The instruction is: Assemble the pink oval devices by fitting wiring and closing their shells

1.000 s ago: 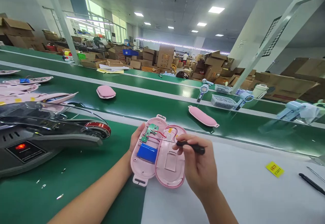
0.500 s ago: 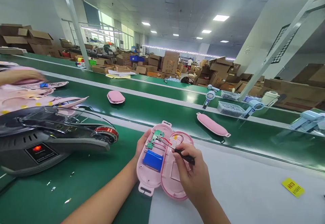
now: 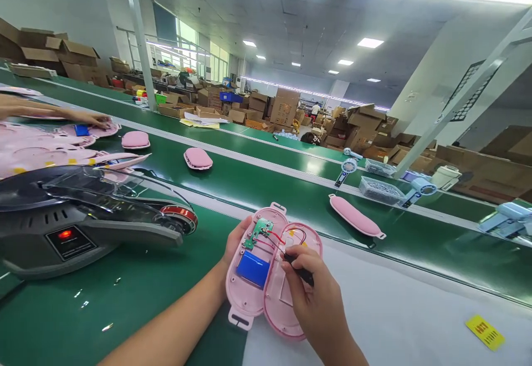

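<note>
An opened pink casing (image 3: pixel 245 294) rests in my left hand (image 3: pixel 236 244), which wraps its left edge. Its left half holds a green circuit board (image 3: pixel 260 231) and a blue battery (image 3: pixel 252 269). Red and dark wires run across to the right half (image 3: pixel 278 316). My right hand (image 3: pixel 318 288) grips a dark-handled tool (image 3: pixel 305 274) over that half, its thin tip near the wires. A white sheet (image 3: pixel 394 305) lies beneath and to the right.
A black machine (image 3: pixel 124 233) with a red roller stands at left. Behind it, another person's hand (image 3: pixel 89 118) touches pink casings. More pink casings (image 3: pixel 198 158) sit on the green belt. Blue fans (image 3: pixel 348 168), a screw box (image 3: pixel 380 190) and a yellow card (image 3: pixel 485 331) are at right.
The view has shifted slightly. Another pink casing now shows on the belt at left, and the other person's hand has reached further right. My hands keep their holds.
</note>
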Action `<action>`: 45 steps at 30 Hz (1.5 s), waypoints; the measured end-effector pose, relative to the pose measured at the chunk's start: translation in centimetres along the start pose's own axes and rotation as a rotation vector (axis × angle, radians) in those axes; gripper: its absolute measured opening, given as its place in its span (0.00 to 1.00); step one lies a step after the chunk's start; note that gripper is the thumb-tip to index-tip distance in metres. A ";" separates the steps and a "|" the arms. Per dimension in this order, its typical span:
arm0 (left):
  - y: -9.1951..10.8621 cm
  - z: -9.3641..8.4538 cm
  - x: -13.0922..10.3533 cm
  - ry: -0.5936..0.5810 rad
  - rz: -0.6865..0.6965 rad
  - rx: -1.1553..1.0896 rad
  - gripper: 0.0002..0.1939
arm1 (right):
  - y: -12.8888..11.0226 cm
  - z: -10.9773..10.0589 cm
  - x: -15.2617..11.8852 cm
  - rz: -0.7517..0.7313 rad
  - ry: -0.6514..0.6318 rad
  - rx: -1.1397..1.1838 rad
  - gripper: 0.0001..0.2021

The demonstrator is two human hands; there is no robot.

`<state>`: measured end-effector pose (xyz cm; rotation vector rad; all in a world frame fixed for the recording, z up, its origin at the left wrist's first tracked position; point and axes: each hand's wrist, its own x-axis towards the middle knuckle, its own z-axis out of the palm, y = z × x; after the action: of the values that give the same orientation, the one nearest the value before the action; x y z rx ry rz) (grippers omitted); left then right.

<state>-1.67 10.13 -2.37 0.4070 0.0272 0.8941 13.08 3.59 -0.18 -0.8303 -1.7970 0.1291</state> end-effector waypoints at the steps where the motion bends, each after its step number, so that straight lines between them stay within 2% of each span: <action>1: 0.0 0.0 0.0 -0.006 -0.010 -0.001 0.25 | -0.2 0.0 0.1 -0.041 0.007 -0.034 0.04; 6: -0.2 0.2 -0.3 -0.045 -0.079 0.000 0.30 | -1.1 0.3 -0.1 -0.253 -0.031 -0.232 0.06; 10: -0.3 0.5 -0.2 -0.072 -0.062 -0.006 0.30 | -0.9 0.5 -0.5 -0.306 -0.091 -0.275 0.08; 17: -0.2 0.5 -0.2 -0.081 -0.074 -0.011 0.31 | -0.4 0.4 -1.0 -0.186 -0.095 -0.213 0.11; 22: -0.4 0.5 -0.2 -0.070 -0.078 -0.021 0.30 | -0.3 0.7 -1.4 -0.159 -0.104 -0.194 0.12; 30: -0.6 1.3 -0.2 -0.084 -0.103 0.006 0.29 | -1.9 2.8 -1.8 -0.159 0.014 -0.346 0.08; 34: -0.4 1.6 -0.6 -0.077 -0.087 -0.010 0.30 | -1.7 1.4 -0.9 -0.205 0.009 -0.197 0.08; 36: -0.3 1.7 -0.7 -0.072 -0.084 -0.017 0.30 | -1.4 0.4 -0.3 -0.179 0.041 -0.124 0.09; 39: -0.3 1.6 -0.7 -0.070 -0.102 -0.022 0.29 | -1.4 -0.8 0.6 -0.160 0.063 -0.124 0.11; 45: -0.3 1.0 -0.5 -0.059 -0.092 -0.046 0.28 | -1.9 -1.7 1.5 -0.238 -0.019 -0.088 0.13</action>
<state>-1.55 9.21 -1.61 0.3864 -0.0288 0.7898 13.40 2.54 2.53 -0.6718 -1.9156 -0.0984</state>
